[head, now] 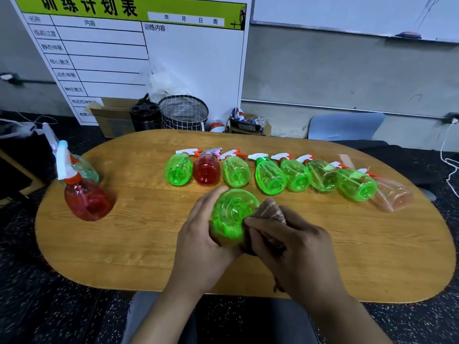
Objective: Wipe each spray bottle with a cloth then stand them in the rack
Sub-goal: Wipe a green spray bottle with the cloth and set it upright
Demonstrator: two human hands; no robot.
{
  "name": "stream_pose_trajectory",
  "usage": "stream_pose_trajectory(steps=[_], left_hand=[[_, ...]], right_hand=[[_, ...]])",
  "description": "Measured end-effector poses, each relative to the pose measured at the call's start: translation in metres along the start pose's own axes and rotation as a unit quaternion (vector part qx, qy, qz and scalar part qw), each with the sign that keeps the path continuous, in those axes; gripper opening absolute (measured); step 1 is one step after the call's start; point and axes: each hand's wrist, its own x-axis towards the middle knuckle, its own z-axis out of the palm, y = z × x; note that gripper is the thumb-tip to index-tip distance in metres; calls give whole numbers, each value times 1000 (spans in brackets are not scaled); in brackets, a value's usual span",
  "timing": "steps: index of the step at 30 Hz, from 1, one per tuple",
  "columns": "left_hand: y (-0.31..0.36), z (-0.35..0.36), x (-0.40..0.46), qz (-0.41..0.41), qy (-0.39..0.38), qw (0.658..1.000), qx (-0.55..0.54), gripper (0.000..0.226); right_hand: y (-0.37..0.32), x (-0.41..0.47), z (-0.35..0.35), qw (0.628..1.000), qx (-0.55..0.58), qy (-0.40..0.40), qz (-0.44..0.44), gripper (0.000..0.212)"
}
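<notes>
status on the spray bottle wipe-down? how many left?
Done, apparently: two bottles stand upright at the table's left, a red spray bottle and a pale green one behind it; no rack is visible. In hand: left hand holds a green plastic bottle while right hand rubs it with a brown cloth. Left: eight bottles lying in a row.

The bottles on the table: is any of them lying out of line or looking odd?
The row of bottles lies orderly on its sides. Two stand apart at the table's left end: a red bottle and a clear one behind it, tilted. No rack is visible. The left hand holds a green bottle; the right hand wipes with a cloth.
</notes>
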Motion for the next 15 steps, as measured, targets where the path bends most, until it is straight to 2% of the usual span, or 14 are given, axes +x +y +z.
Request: stream_pose_trajectory(steps=[4,12,15], left_hand=[[0,7,-3,4,-16,1000,14,97],[1,5,-3,-5,7,1000,6,88],[-3,-1,-3,-13,3,1000,13,92]], right_hand=[[3,9,0,999,-39,27,17,16],[-10,3,9,1000,-8,-17,-24,15],[-3,-1,4,999,-21,-17,-17,17]])
